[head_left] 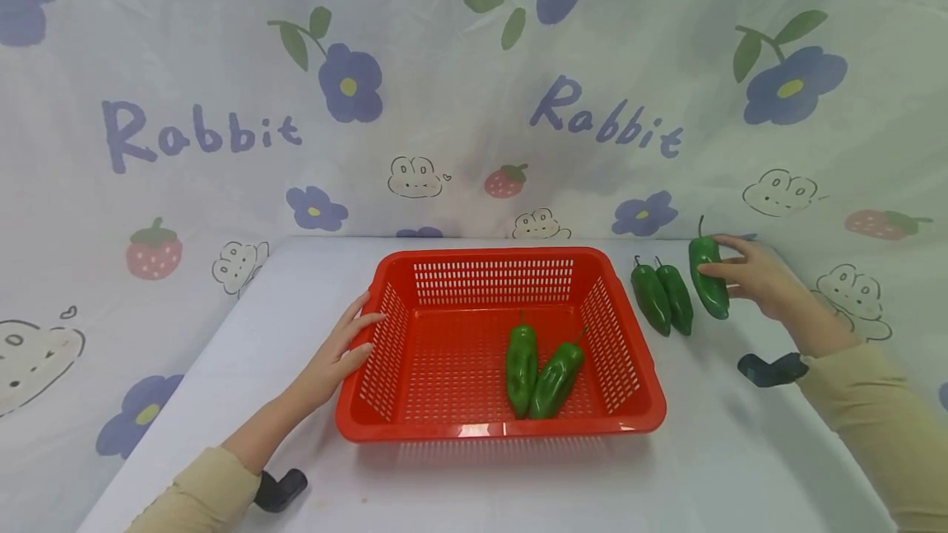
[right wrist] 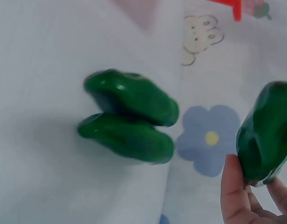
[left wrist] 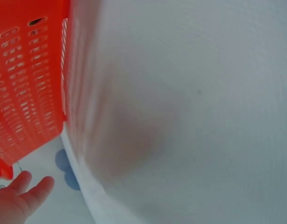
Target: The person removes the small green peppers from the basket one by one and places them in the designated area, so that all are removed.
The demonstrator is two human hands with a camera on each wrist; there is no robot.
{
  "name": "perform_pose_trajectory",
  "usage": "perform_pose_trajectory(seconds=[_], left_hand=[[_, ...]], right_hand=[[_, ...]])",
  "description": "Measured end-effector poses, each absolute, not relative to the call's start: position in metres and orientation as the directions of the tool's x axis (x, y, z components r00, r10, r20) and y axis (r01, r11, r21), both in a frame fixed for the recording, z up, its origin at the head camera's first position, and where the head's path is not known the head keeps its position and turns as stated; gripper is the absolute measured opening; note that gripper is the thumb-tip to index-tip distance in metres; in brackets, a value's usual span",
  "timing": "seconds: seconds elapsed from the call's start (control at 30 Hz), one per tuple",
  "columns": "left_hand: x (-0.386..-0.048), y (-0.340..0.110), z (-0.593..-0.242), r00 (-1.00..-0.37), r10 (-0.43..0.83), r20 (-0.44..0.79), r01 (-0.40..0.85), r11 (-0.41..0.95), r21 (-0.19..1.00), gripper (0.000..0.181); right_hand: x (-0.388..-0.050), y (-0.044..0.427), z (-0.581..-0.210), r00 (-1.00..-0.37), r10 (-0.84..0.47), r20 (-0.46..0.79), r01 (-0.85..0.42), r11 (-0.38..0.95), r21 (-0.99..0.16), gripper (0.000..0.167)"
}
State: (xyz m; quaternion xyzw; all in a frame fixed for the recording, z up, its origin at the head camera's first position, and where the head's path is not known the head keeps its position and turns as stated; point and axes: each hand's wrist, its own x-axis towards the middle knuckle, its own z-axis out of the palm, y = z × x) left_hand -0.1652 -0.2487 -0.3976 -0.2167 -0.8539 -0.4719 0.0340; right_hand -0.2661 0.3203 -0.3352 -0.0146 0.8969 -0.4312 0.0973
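My right hand (head_left: 755,274) pinches a green pepper (head_left: 708,278) between thumb and fingers, raised above the table with its stem pointing up. In the right wrist view the held pepper (right wrist: 267,133) is at the right edge. Just left of it, two more green peppers (head_left: 652,298) lie side by side on the table. A red plastic basket (head_left: 504,428) with slotted walls stands in the middle. Inside it, toward the front right, lie two green peppers (head_left: 522,368). Fairly straight fingers of my left hand (head_left: 336,356) rest on the basket's left rim.
The white table (head_left: 296,294) ends at the back against a patterned cloth (head_left: 459,89) with flowers, rabbits and lettering. Black wrist-worn devices (head_left: 773,370) stick out at both sleeves.
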Motion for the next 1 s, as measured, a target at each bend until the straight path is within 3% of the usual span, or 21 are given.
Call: perform_pose_trajectory(seconds=[0.73,1.0], left_hand=[[-0.164,-0.247,-0.399,-0.906,0.339,0.252,0.378,0.381,0.844,0.041],[-0.164,-0.247,-0.399,-0.909,0.339,0.241,0.367,0.382,0.848,0.041]], right_hand=[[-0.283,0.333,-0.389,-0.975,0.108,-0.195,0.222,0.522,-0.823,0.079],[-0.286,0.336,-0.403,-0.975,0.12,-0.185,0.221,0.532,-0.818,0.077]])
